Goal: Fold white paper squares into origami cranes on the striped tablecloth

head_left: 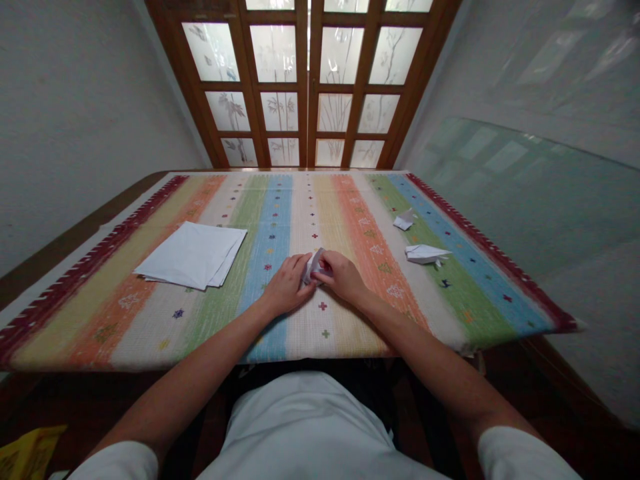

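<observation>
Between my two hands is a small piece of folded white paper (311, 265), partly hidden by the fingers, so its shape is unclear. My left hand (289, 283) grips its left side, fingers curled over it. On the other side, my right hand (340, 273) pinches the paper's right edge between thumb and fingers. Both hands rest low over the middle of the striped tablecloth (320, 333). To the right lie two folded paper figures, a smaller one (404, 220) farther off and a longer pointed one (425, 254) nearer.
A stack of white paper sheets (197, 252) lies on the cloth at left. Beyond the table stands a wooden door with glass panes (307, 83). A glass panel (515, 193) leans along the right wall. Something yellow (33, 453) shows at the lower left.
</observation>
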The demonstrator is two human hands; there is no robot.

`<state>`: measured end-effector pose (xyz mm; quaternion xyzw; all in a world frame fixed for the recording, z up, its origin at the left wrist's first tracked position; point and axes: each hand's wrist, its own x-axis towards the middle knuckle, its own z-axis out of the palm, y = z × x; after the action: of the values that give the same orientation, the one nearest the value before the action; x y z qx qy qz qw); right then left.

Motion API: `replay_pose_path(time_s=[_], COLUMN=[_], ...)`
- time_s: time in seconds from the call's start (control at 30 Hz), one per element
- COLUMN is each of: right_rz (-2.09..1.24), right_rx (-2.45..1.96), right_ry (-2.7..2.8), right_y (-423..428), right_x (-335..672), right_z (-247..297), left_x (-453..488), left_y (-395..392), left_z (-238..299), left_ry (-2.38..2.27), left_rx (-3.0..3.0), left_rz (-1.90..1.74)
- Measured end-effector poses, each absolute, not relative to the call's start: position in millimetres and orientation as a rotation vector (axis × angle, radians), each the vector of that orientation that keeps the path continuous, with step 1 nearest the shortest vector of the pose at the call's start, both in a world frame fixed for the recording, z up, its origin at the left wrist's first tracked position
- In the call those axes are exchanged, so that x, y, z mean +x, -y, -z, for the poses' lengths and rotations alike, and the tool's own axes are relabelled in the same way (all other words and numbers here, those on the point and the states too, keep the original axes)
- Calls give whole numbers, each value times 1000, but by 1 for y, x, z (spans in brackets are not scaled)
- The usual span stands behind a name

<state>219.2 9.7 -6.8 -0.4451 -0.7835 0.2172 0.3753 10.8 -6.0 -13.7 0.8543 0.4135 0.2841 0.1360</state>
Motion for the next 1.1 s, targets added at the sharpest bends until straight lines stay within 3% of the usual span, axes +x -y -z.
replay_pose_path(time_s=[0.13, 0.3, 0.63, 0.8, 1.1], right_rz=[-631, -496, -615, -860, -862], right_rx=[-1127, -1177, -1235, -1211, -1037], right_ry=[1908, 1750, 1719, 1684, 1825], right_y=[-11, -17, -20, -19, -7], right_x=[223, 230, 228, 226, 221], right_z=[6, 2, 7, 8, -4], left_x=[11, 10, 9, 10, 9], left_y=[5, 5, 5, 5, 2], left_z=[17, 18, 19, 16, 14], left_ry=[-1236, -1231, -1218, -1267, -1356], left_rx=[2482, 2509, 2525, 2495, 2430], left_rz=[-805, -777, -817, -861, -894])
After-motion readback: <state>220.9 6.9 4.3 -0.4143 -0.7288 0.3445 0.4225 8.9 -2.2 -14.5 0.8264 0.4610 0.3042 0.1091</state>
